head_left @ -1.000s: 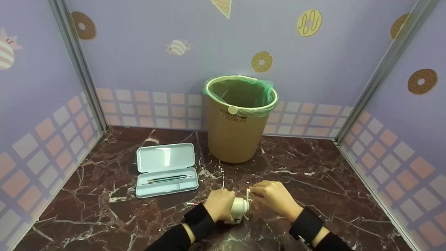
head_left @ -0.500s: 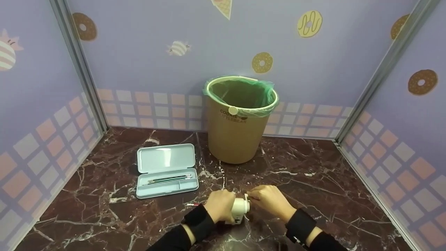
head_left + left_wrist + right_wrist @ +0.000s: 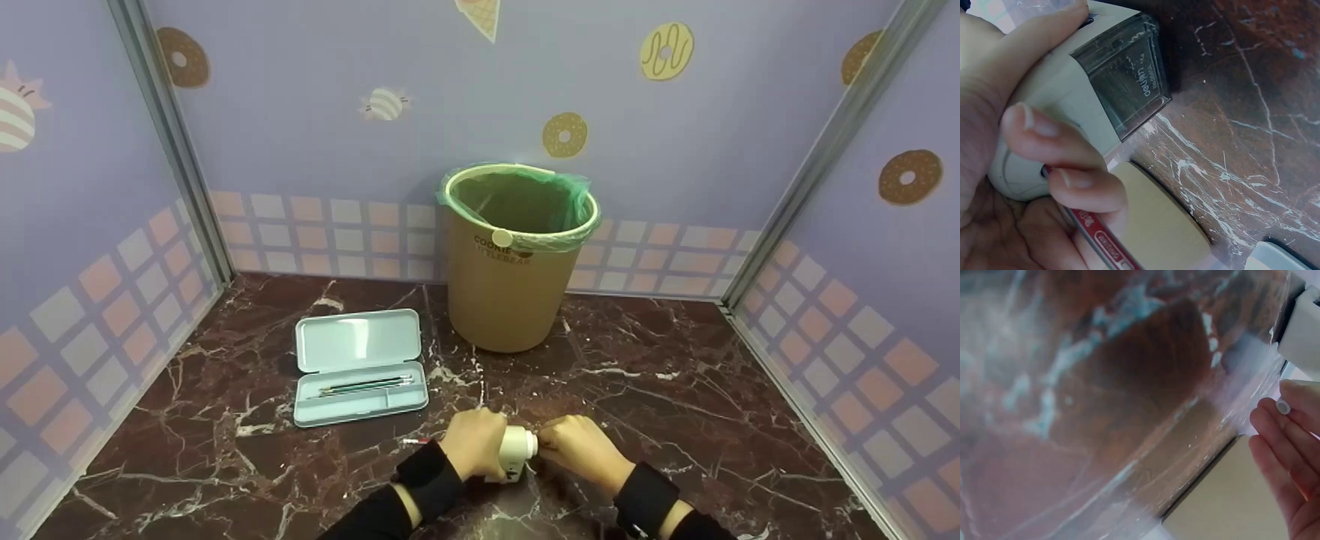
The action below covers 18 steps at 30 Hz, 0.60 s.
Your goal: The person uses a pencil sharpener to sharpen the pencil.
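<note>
My left hand [image 3: 472,444] grips a white crank pencil sharpener [image 3: 517,448] on the marble table. In the left wrist view, its clear shavings drawer [image 3: 1129,76] faces away from the palm. A red pencil [image 3: 1098,233] sticks out of the sharpener's hole, between the curled left fingers. The pencil's tail end also shows left of the hand in the head view. My right hand [image 3: 583,448], at the sharpener's right side, pinches the small white crank knob [image 3: 1283,406] between thumb and fingers. The crank arm is mostly hidden behind that hand.
An open light-blue pencil case [image 3: 358,341] lies to the left, with several pencils [image 3: 364,386] in its tray. Behind the hands stands a tan trash bin [image 3: 510,300] with a green liner [image 3: 577,199]. Patterned walls enclose the back and both sides.
The right hand has turned the crank from raised to lower, moving down a little and toward me. The left hand, sharpener and pencil stay nearly where they were.
</note>
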{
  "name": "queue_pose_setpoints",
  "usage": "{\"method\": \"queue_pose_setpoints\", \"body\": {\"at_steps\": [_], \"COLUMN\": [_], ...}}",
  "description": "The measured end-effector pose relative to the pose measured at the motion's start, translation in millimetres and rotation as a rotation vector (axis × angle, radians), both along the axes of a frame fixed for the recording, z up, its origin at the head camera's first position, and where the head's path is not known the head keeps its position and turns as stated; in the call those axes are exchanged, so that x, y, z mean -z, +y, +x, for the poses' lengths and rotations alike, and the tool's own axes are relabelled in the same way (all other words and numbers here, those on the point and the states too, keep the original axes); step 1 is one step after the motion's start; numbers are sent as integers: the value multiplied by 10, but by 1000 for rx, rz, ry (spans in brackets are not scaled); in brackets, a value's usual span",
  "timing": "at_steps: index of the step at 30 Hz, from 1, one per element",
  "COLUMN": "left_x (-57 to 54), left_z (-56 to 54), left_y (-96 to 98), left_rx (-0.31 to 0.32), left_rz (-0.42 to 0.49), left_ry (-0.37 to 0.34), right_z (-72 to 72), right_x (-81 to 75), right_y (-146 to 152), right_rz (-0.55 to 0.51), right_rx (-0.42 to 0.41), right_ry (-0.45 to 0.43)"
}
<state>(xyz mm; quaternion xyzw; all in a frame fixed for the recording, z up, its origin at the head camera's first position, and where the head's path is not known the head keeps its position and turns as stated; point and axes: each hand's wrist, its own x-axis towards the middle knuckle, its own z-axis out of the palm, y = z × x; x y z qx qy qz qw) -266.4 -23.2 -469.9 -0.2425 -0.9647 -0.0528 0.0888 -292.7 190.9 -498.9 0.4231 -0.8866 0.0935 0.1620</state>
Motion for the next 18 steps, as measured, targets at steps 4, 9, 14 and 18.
{"method": "queue_pose_setpoints", "body": {"at_steps": [4, 9, 14, 18], "left_x": [1, -16, -18, -7], "left_z": [7, 14, 26, 28], "left_y": [2, 3, 4, 10], "left_rx": [-7, -13, -21, -15], "left_rz": [0, 0, -1, 9], "left_ry": [0, -1, 4, 20], "right_z": [49, 118, 191, 252], "right_x": [23, 44, 56, 65], "right_y": [6, 10, 22, 45], "right_rz": [0, 11, 31, 34], "right_rx": [-10, -24, -52, -64], "right_ry": [5, 36, 52, 73]}}
